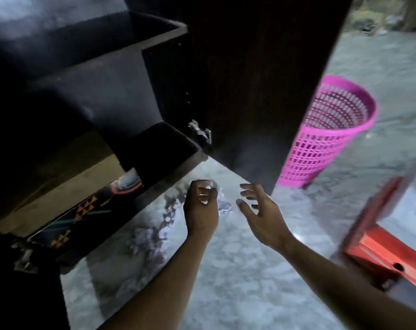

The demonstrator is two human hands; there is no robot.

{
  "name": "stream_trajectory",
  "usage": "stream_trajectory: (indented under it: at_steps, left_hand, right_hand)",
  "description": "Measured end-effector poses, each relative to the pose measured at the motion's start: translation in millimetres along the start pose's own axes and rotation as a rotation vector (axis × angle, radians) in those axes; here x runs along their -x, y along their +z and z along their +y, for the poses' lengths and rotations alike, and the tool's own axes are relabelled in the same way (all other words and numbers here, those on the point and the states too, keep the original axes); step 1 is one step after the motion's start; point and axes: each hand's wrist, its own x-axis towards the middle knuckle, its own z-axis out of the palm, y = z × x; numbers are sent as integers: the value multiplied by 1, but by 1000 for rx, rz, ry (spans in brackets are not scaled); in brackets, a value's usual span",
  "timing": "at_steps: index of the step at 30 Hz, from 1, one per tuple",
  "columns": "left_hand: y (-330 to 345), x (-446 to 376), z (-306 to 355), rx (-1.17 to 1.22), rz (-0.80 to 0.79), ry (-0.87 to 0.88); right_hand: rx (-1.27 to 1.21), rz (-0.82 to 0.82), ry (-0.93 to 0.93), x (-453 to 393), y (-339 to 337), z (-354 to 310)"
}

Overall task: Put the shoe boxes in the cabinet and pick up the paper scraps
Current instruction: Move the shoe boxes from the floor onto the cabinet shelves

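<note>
The dark cabinet (168, 67) stands open, its door (254, 91) swung out to the right. On its bottom shelf lie a brown shoe box (59, 186) and a black patterned shoe box (83, 213). A red shoe box (378, 248) sits on the floor at the right, blurred. My left hand (201, 210) hovers over the floor with its fingers curled; a pale blur at the fingertips may be a paper scrap (223, 206), but I cannot tell whether it is held. Just to the right, my right hand (257, 208) has its fingers spread and holds nothing.
A pink mesh basket (330, 139) stands on the grey marbled floor (238, 282) behind the cabinet door. The lower edge of the door hangs just above my right hand. A metal hinge (202, 133) sticks out at the door's inner edge.
</note>
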Motion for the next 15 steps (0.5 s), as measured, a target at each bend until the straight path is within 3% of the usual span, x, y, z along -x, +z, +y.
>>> stream_trajectory:
  at_steps: [8, 15]
  left_hand:
    - [100, 113, 12, -103, -532, -35]
    - [170, 222, 19, -230, -935, 1]
  right_hand:
    - [53, 375, 281, 153, -123, 84]
    - [176, 708, 517, 292, -189, 129]
